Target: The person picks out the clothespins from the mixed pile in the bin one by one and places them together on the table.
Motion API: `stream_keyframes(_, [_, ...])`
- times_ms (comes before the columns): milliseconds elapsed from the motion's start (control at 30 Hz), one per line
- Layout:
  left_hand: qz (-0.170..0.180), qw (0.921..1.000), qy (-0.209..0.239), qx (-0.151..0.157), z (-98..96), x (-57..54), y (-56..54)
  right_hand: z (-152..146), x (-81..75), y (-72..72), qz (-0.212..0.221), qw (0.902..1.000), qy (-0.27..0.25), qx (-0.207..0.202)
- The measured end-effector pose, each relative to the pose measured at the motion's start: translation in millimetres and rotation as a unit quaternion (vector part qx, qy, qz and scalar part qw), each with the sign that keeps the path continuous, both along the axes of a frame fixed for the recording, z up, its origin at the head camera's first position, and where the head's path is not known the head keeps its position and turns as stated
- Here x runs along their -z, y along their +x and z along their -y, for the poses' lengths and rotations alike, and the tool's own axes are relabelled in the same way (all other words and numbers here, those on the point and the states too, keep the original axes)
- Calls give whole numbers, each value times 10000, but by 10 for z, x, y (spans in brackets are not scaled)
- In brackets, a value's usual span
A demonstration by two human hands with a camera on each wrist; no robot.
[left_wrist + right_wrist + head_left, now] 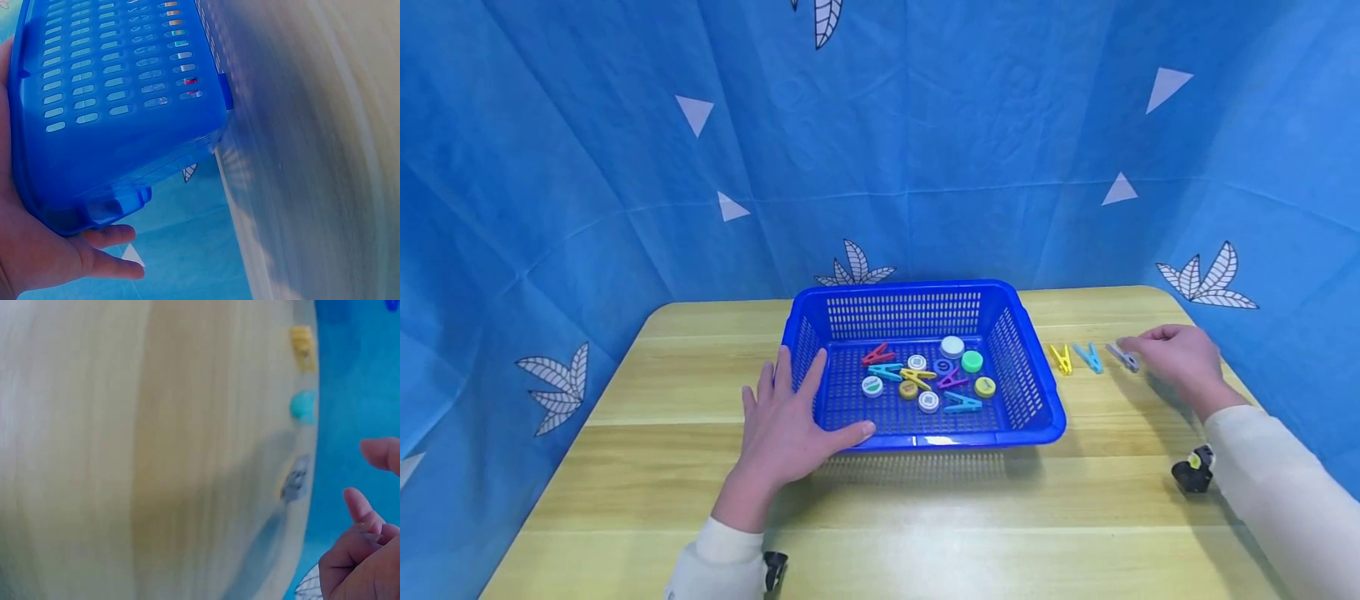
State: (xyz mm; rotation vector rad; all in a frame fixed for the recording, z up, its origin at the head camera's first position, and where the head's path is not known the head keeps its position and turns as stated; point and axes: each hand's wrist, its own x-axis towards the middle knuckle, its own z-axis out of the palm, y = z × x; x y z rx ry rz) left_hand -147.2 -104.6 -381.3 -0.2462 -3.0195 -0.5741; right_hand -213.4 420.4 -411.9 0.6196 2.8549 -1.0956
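A blue plastic basket [925,439] stands on the wooden table, with several bottle caps and several clothespins lying loose inside. My left hand [786,437] rests at its near left corner, fingers spread and straight along the rim. In the left wrist view the thumb side and fingertips lie around the basket's corner [125,150]. My right hand [1176,358] hovers over a grey clothespin [1122,357] right of the basket. In the right wrist view, thumb and forefinger are apart, and the grey clothespin [296,479] lies on the table, not held.
Left of the grey one, a light blue clothespin [1088,358] and a yellow clothespin [1062,359] lie in a row beside the basket. A blue patterned cloth [955,142] hangs behind the table [647,467] and along its sides.
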Motion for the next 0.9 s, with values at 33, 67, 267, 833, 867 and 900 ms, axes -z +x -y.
stream_keyframes(33, [-10, 10000, -3, 2, -1, -3, -2, 20, -27, 1, -20, 10000, 25, -4])
stream_keyframes(67, [-16, 10000, -4, 5, -2, -5, -3, 40, -54, 2, -43, 10000, 46, -18])
stream_keyframes(267, [-50, 10000, 16, 21, -5, -8, -11, 195, -225, 24, -252, 9995, -35, -182])
stream_keyframes(833, [-36, 10000, -9, 3, 10, -2, -3, 607, -684, 33, -789, 9943, -265, -674])
stream_keyframes(867, [-28, 10000, -8, 3, 9, 1, -3, 634, -706, 36, -816, 9940, -242, -689])
stream_keyframes(900, [-26, 10000, -9, 2, 8, 4, -3, 658, -728, 37, -840, 9935, -241, -728])
